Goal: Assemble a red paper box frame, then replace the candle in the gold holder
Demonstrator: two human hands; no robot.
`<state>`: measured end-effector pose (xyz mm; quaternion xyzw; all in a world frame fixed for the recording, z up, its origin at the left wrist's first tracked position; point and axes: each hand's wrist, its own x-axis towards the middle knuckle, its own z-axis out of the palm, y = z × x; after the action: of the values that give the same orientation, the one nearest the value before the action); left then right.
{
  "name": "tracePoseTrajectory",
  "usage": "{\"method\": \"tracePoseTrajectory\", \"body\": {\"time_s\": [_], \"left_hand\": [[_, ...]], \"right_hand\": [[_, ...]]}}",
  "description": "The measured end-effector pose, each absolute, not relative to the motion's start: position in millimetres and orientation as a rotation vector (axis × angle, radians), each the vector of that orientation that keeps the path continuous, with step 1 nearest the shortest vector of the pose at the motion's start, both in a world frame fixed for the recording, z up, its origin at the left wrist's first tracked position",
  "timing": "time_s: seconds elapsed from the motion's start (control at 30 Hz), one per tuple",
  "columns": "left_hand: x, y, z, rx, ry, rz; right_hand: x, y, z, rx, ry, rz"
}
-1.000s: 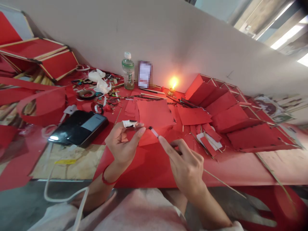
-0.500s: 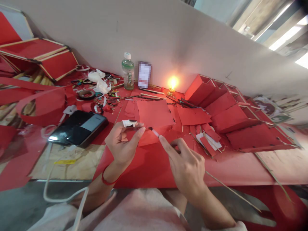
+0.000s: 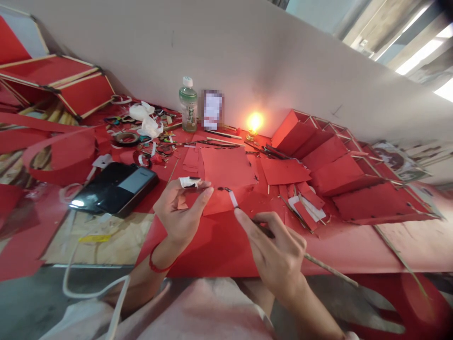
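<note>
My left hand [image 3: 180, 208] is closed, with its thumb and bandaged forefinger brought close together over sheets of red paper [image 3: 228, 165]. Anything between those fingertips is too small to make out. White wrapping with a black band covers the forefinger. In my right hand [image 3: 279, 250] is a long thin stick [image 3: 331, 270], its shaft running out behind the hand. Its front end has a white section [image 3: 233, 198] and a dark, curved tip [image 3: 223, 189], which points toward my left fingertips, a short gap away.
A lit lamp [image 3: 253, 132] burns by the wall, beside a phone [image 3: 213, 109] and a green bottle [image 3: 188, 106]. Red paper-covered frames [image 3: 382, 198] stand at the right. A black power bank [image 3: 115, 189] with a white cable, tape [image 3: 126, 138] and scraps lie left.
My right hand has shifted slightly down and right with the stick. The stick's tip now looks longer and more drawn out. My left hand has hardly moved.
</note>
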<state>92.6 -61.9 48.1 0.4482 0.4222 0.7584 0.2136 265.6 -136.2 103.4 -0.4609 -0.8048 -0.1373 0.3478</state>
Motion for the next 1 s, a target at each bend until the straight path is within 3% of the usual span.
{"method": "tracePoseTrajectory", "body": {"time_s": [1.0], "left_hand": [[92.1, -62.0, 45.8, 1.247, 1.188, 2.096]], "right_hand": [[253.9, -124.4, 114.4, -1.401, -2.062, -0.161]]}}
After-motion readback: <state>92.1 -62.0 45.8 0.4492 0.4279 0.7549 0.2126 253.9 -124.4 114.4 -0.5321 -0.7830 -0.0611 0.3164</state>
